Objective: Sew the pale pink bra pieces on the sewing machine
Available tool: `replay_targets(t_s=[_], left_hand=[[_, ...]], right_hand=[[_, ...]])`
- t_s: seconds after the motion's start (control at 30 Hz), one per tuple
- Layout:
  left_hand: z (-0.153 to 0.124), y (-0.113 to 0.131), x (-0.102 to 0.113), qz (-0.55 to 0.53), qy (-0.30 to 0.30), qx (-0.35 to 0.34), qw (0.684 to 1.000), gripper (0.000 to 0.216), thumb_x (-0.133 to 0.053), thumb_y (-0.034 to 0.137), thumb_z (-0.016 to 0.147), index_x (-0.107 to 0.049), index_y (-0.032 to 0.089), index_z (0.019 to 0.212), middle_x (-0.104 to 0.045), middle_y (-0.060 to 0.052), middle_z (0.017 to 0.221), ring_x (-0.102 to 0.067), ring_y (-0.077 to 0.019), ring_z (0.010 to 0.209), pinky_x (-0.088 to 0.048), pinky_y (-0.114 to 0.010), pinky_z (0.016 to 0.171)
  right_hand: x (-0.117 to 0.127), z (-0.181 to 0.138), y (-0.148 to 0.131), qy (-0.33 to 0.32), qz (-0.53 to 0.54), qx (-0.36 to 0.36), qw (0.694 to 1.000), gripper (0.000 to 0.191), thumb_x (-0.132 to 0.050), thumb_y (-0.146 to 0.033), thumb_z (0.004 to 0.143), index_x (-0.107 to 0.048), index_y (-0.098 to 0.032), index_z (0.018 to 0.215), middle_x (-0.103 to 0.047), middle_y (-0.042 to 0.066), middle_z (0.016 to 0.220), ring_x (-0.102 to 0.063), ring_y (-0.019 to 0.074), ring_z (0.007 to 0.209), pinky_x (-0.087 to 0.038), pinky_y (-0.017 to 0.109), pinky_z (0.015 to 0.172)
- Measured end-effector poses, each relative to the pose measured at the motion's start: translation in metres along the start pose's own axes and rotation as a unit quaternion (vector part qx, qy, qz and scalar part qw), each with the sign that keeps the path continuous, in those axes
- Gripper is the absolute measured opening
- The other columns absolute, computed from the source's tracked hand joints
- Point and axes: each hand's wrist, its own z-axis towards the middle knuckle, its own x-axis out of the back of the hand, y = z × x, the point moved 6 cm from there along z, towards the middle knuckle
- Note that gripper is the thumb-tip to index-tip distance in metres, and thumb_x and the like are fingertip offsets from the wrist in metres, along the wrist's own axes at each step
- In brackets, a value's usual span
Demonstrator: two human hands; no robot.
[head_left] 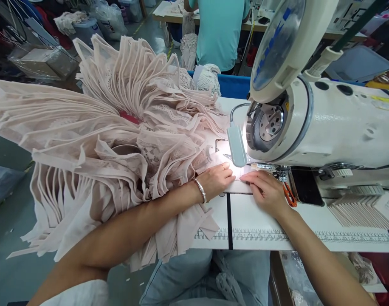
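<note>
My left hand, with a silver bangle at the wrist, rests beside the sewing machine's lit stitching area. Its fingers are bent and pressed together on pale pink lace-trimmed fabric, part of a large bunched pile. Opposite it, my right hand has its fingers stretched out towards the left hand, fingertips on the brightly lit bed and thumb apart. Glare hides the edges of the cloth between the hands. The sewing machine stands just above my right hand, and a small lamp hangs over the fingertips.
Orange-handled scissors lie by my right hand. A stack of pale pieces sits at the table's right. A ruler strip runs along the front edge. Behind are a blue bin and a person in a turquoise shirt.
</note>
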Motion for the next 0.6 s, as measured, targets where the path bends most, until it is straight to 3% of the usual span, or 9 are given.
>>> replay_targets(t_s=[0.1, 0.27, 0.37, 0.47, 0.6], left_hand=[[0.0, 0.001, 0.0, -0.012, 0.011, -0.021, 1.0, 0.025, -0.04, 0.006, 0.093, -0.064, 0.011, 0.099, -0.065, -0.01, 0.096, -0.055, -0.0197, 0.091, -0.047, -0.03, 0.083], [-0.003, 0.0, 0.0, -0.033, 0.042, -0.009, 0.999, 0.026, -0.039, 0.008, 0.095, -0.064, 0.013, 0.095, -0.066, -0.009, 0.095, -0.057, -0.02, 0.091, -0.048, -0.033, 0.081], [-0.007, -0.002, 0.003, -0.041, 0.067, 0.02, 0.997, 0.023, -0.04, 0.01, 0.095, -0.063, 0.013, 0.097, -0.066, -0.011, 0.11, -0.057, -0.0215, 0.103, -0.047, -0.036, 0.091], [-0.01, -0.001, 0.004, -0.037, 0.052, 0.02, 0.998, 0.024, -0.039, 0.009, 0.094, -0.059, 0.013, 0.107, -0.06, -0.013, 0.127, -0.054, -0.0233, 0.117, -0.045, -0.038, 0.099], [-0.011, -0.001, 0.003, -0.037, 0.023, 0.021, 0.999, 0.028, -0.037, 0.005, 0.093, -0.058, 0.011, 0.11, -0.058, -0.015, 0.131, -0.05, -0.0251, 0.127, -0.043, -0.04, 0.105]], right_hand=[[0.001, 0.001, -0.001, 0.004, 0.007, 0.007, 1.0, 0.032, -0.042, -0.008, 0.09, -0.07, -0.023, 0.092, -0.073, 0.002, 0.089, -0.066, 0.0148, 0.086, -0.051, 0.029, 0.083], [0.003, 0.002, -0.01, 0.002, 0.03, 0.079, 0.996, 0.033, -0.046, -0.005, 0.087, -0.072, -0.022, 0.098, -0.07, 0.004, 0.09, -0.063, 0.0158, 0.088, -0.051, 0.029, 0.077], [0.002, 0.002, -0.011, -0.022, 0.029, 0.092, 0.995, 0.035, -0.046, -0.004, 0.087, -0.073, -0.023, 0.097, -0.068, 0.003, 0.087, -0.06, 0.0162, 0.087, -0.051, 0.03, 0.074], [0.001, -0.001, -0.01, -0.03, 0.015, 0.095, 0.995, 0.036, -0.046, -0.003, 0.088, -0.074, -0.024, 0.098, -0.069, 0.004, 0.092, -0.059, 0.0164, 0.089, -0.052, 0.031, 0.077], [-0.001, -0.003, -0.01, -0.021, -0.026, 0.095, 0.995, 0.038, -0.045, -0.002, 0.089, -0.074, -0.024, 0.1, -0.072, 0.005, 0.103, -0.061, 0.017, 0.095, -0.053, 0.033, 0.083]])
